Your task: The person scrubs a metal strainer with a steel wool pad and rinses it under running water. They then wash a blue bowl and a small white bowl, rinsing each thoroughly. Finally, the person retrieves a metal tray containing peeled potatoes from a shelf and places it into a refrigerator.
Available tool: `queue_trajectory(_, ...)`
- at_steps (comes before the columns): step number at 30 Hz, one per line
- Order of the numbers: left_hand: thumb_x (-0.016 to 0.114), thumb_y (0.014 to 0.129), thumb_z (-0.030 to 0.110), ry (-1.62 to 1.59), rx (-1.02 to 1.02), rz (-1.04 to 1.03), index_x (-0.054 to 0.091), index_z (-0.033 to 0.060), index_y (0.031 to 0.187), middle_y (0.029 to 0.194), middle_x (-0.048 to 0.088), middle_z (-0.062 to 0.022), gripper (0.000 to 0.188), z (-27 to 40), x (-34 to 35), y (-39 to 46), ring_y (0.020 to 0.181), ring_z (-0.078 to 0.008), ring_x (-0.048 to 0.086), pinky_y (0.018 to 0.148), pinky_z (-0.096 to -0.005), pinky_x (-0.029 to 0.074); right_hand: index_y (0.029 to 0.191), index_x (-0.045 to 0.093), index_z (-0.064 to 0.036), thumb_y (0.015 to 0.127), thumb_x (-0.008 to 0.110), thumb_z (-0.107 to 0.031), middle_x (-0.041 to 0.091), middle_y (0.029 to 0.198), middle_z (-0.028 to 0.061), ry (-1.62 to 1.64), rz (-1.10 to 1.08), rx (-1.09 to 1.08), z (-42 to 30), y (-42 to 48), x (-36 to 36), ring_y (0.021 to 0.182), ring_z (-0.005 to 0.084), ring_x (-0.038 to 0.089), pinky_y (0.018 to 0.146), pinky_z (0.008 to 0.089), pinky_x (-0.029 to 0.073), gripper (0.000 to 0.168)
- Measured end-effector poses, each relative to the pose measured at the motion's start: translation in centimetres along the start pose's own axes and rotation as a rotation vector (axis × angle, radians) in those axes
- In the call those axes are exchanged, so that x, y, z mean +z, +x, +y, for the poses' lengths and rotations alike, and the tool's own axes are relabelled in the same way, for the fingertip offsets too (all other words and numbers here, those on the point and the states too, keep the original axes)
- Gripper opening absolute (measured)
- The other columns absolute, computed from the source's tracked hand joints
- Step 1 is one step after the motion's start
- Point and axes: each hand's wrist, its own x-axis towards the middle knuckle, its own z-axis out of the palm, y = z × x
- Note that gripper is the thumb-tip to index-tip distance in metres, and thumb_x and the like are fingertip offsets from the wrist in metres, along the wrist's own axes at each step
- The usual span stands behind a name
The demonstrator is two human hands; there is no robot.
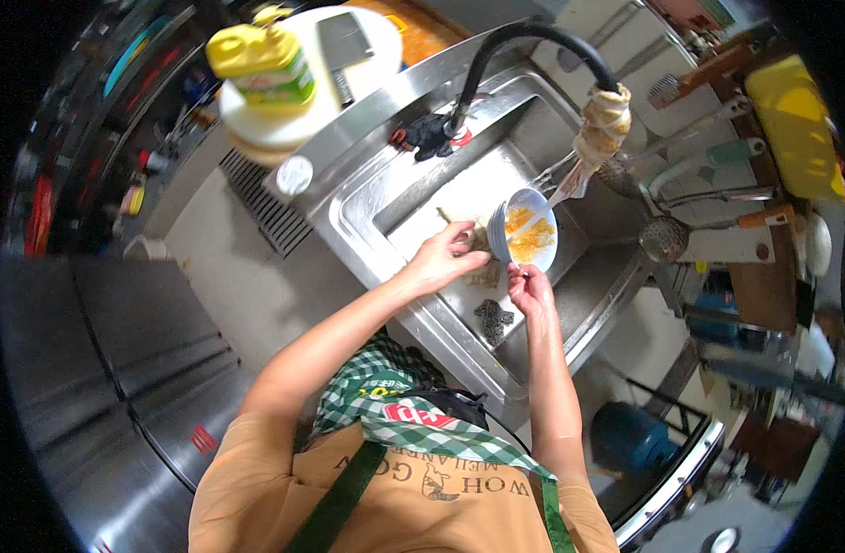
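Observation:
My right hand (531, 290) grips the near rim of a white bowl (547, 257), tilted over the steel sink (464, 325). Ridged edges along its left side look like more bowls nested with it. Orange-yellow scraps (533, 238) lie inside, and a stream of water runs into them from the faucet end (602, 124), which is wrapped in cloth. Just left of the bowl, my left hand (447, 257) has its fingers apart and nothing in it. A pale cloth (485, 276) lies partly hidden beneath that hand. Nearer me rests a dark metal scouring pad (494, 321).
A yellow detergent jug (263, 69) stands on a round white board (381, 34) beyond the sink's left rim. Slotted ladles (663, 240) and other utensils hang at the right. The black faucet hose (526, 29) arches overhead. A blue gas cylinder (630, 439) sits lower right.

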Motion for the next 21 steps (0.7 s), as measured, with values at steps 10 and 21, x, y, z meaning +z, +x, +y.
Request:
queue_trajectory(10,0.046,0.065,0.011,-0.712,-0.268,-0.266,0.026,0.0118,0.126,0.112,0.040,-0.0151,0.064,-3.4,3.7,11.5,0.101,-0.0306,0.044,0.077,-0.0443,0.045,0.125,0.025,-0.012,0.085,0.049,-0.025,0.047,0.114,0.0144,-0.334,-0.188,-0.279,6.0,-4.5,2.5,0.092,0.0229,0.055,0.071,0.0349,0.048,0.048)
queue_trajectory(21,0.046,0.068,0.018,-0.697,-0.675,-0.383,0.038,0.0080,0.116,0.106,0.050,-0.0171,0.050,-8.3,4.3,15.4,0.088,-0.0331,0.053,0.070,-0.0486,0.047,0.106,0.036,-0.005,0.064,0.063,-0.011,0.028,0.110,0.0312,-1.878,0.767,-0.275,9.0,3.1,-9.6,0.091,0.0441,0.046,0.083,0.0428,0.040,0.050)
